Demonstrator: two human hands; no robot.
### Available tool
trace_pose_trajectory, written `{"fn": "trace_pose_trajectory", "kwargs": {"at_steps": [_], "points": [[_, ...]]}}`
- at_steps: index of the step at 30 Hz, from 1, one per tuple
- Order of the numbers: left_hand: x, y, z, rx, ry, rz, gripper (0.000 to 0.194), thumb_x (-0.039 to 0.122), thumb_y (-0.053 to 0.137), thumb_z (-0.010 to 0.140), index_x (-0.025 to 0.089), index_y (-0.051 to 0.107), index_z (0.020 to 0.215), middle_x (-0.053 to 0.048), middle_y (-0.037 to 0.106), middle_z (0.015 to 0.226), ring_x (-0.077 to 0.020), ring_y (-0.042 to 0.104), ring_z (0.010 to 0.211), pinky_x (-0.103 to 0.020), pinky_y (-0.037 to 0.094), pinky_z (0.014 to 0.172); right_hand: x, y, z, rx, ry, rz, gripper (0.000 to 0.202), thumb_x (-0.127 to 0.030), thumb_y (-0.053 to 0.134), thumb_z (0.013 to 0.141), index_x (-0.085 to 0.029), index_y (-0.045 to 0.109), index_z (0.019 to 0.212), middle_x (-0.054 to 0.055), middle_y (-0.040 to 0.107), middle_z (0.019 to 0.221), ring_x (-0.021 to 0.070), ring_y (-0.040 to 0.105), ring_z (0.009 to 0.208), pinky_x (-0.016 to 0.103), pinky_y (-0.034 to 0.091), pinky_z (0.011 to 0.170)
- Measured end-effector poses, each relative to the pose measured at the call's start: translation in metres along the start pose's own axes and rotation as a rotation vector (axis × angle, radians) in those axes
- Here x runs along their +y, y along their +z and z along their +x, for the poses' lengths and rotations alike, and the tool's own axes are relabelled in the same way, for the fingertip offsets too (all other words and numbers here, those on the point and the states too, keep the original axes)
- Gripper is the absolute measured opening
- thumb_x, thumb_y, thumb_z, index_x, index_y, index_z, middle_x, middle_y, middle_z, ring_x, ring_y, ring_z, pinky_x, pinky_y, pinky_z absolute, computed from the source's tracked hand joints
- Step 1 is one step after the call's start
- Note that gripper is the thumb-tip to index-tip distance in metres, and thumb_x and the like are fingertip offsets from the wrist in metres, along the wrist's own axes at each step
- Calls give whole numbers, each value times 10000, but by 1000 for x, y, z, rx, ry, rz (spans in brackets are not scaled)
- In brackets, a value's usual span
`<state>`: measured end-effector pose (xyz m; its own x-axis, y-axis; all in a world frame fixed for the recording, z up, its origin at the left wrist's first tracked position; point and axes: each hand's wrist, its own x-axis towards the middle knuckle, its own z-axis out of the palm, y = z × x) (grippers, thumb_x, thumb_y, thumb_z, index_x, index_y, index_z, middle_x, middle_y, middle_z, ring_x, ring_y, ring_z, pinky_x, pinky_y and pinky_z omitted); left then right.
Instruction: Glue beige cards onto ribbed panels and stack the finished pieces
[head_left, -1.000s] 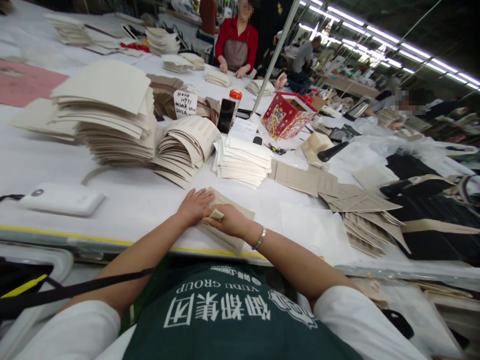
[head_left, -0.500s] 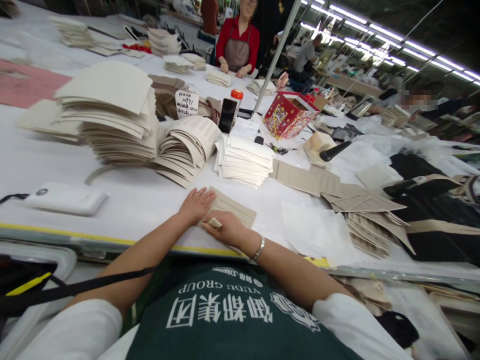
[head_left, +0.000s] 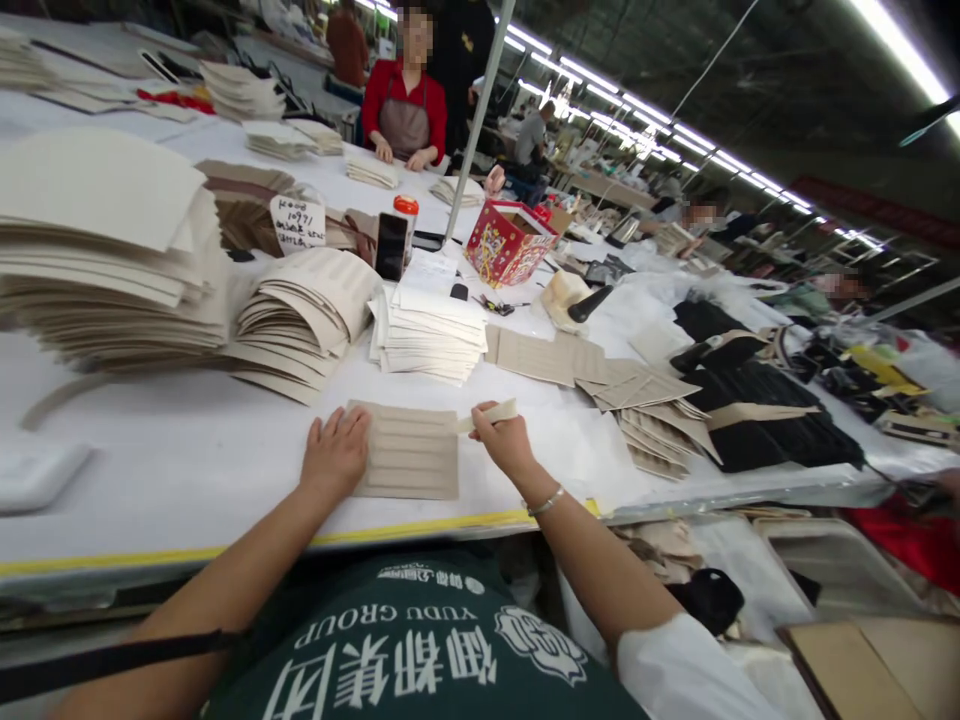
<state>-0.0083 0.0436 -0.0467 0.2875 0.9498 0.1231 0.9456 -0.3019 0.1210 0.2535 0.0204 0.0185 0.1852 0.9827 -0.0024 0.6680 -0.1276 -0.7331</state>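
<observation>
A beige rectangular panel [head_left: 412,452] with raised parallel ridges lies flat near the table's front edge. My left hand [head_left: 336,452] rests on its left end, fingers spread. Just past the panel's right edge, my right hand [head_left: 501,440] is closed around a small cream-coloured flat tool [head_left: 498,411]. Behind the panel sits a stack of white sheets [head_left: 429,335]. Fanned beige panels [head_left: 304,310] stand to its left, and more ridged panels [head_left: 536,356] lie to its right.
A tall stack of beige pieces [head_left: 97,230] stands at the left. Farther back are a phone [head_left: 391,246], a red patterned box [head_left: 504,243], a metal pole [head_left: 480,118] and a person in red [head_left: 405,110]. Black pieces [head_left: 772,415] lie at the right.
My hands have moved apart. The right hand has gone right with the tool, off the panel, which now shows almost whole. The view has swung to the right.
</observation>
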Motion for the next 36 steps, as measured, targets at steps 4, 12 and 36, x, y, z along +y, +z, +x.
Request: {"fn": "trace_pose_trajectory", "kwargs": {"at_steps": [4,12,36], "points": [[7,-2,-3,7,-16,20,464,230,285,861,196,469,1286,-57,446,1368,-284,375,1256,-513,237,1026,-13,15,29,12,-11,-132,226,-293,451,849,-154,618,787,36,654,628,152,644,677,225,474,659],[-8,0,4,-50,-38,-71,451,220,295,855,274,500,1252,-14,487,1336,-257,398,1244,-517,291,1008,-12,-1,-70,-445,98,58,196,-251,466,806,-173,558,651,0,598,488,133,601,477,193,442,467],[-24,-5,-7,-33,101,-55,422,222,340,862,206,515,1247,-20,476,1346,-218,405,1245,-383,298,1034,-43,47,-73,-390,201,194,193,-284,424,812,-179,517,680,-11,553,550,112,544,469,189,416,450]]}}
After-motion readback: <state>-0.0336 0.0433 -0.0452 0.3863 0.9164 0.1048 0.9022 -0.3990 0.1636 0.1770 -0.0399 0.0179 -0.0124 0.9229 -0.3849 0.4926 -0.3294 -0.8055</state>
